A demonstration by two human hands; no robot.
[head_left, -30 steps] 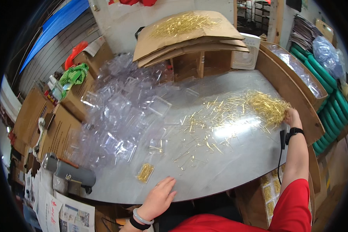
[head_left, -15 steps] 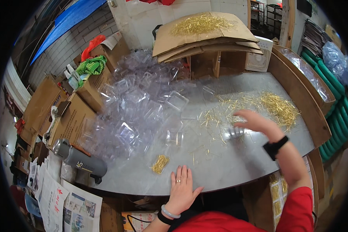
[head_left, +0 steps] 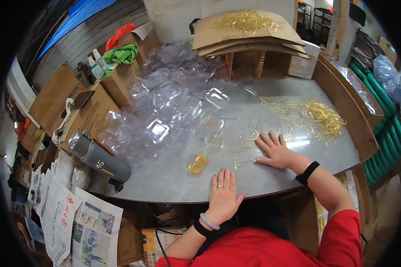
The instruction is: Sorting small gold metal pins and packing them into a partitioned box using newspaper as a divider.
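Observation:
My left hand [head_left: 223, 195] lies flat at the front edge of the grey table, fingers stretched out, holding nothing. Just beyond it, slightly left, is a small bundle of gold metal pins [head_left: 198, 164], seemingly in a clear plastic box. My right hand [head_left: 275, 151] is spread with its palm down on the tabletop, beside scattered gold pins [head_left: 280, 111]. Farther right rises a dense heap of the same gold pins [head_left: 326, 119]. Whether any pins lie under the right palm is hidden.
Clear plastic boxes [head_left: 165, 102] pile up across the table's left side. A grey bottle [head_left: 100, 158] stands at the left edge. Cardboard sheets topped with gold pins [head_left: 249, 21] rest on a divided box at the back. A wooden board [head_left: 347, 107] borders the right side.
My right hand has come down from above the pins and moved nearer, now flat on the table. The left hand stays flat at the edge. The whole view has shifted slightly.

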